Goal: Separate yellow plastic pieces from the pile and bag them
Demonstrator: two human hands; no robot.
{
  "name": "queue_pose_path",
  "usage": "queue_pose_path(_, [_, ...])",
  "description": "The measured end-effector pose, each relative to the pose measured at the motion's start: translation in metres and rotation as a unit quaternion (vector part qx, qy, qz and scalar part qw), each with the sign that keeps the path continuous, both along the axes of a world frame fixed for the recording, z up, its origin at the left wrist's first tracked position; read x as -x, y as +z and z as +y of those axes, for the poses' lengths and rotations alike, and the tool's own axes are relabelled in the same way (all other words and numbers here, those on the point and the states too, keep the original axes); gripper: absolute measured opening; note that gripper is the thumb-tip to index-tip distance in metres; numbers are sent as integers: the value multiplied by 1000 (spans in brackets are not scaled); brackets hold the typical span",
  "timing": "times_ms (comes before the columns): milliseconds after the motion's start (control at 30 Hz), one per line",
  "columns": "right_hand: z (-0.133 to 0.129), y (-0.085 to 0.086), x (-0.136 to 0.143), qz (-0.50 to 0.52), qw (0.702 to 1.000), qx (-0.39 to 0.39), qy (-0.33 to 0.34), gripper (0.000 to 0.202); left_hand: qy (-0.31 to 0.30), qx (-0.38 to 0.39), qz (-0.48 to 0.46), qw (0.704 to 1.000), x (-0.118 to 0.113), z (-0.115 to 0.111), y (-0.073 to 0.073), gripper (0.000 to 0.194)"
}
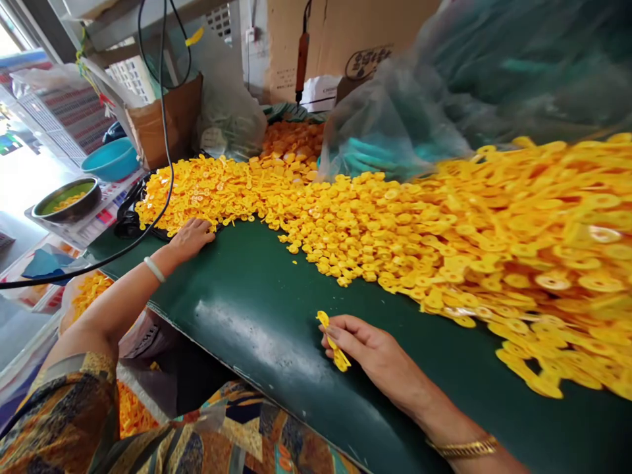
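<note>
My right hand [358,339] pinches a slim yellow plastic piece [334,343] between thumb and fingers, above the green tabletop [257,289]. Its upper end is rounded, and my fingers cover part of its middle. At the far left, my left hand [191,238] reaches to the edge of a heap of small yellow plastic parts [197,191]. The fingers there are bent down and drawn together. Whatever lies under their tips is hidden. On the right spreads a bigger pile of longer yellow pieces with ringed ends [533,263].
An orange electric screwdriver [302,62] hangs at the back. A black cable [165,131] loops across the left side. Clear plastic bags [395,112] stand behind the piles. Left of the table are a blue basin [111,160] and a dark round bowl [66,201].
</note>
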State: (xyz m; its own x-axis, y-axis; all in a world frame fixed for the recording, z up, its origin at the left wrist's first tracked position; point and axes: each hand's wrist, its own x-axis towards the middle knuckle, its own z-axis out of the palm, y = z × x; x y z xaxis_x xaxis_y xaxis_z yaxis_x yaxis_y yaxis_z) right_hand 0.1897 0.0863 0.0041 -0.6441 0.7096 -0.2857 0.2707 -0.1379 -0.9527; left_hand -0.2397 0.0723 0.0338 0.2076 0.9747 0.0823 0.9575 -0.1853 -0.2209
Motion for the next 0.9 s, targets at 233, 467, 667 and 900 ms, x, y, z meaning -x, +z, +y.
queue_pose_path(233, [-3,0,1,4,1000,-6,-17,40,-28,-11,-181,983,-50,-3,-6,34])
queue_pose_path(467, [-5,0,4,53,995,50,-63,42,77,16,-552,830,-99,5,-26,37])
queue_pose_path(667, [1,20,14,92,991,-2,-99,41,99,31,-634,766,-127,11,-26,35])
queue_pose_path(900, [8,5,19,115,986,16,-124,37,186,-55,-200,960,-94,12,-15,28])
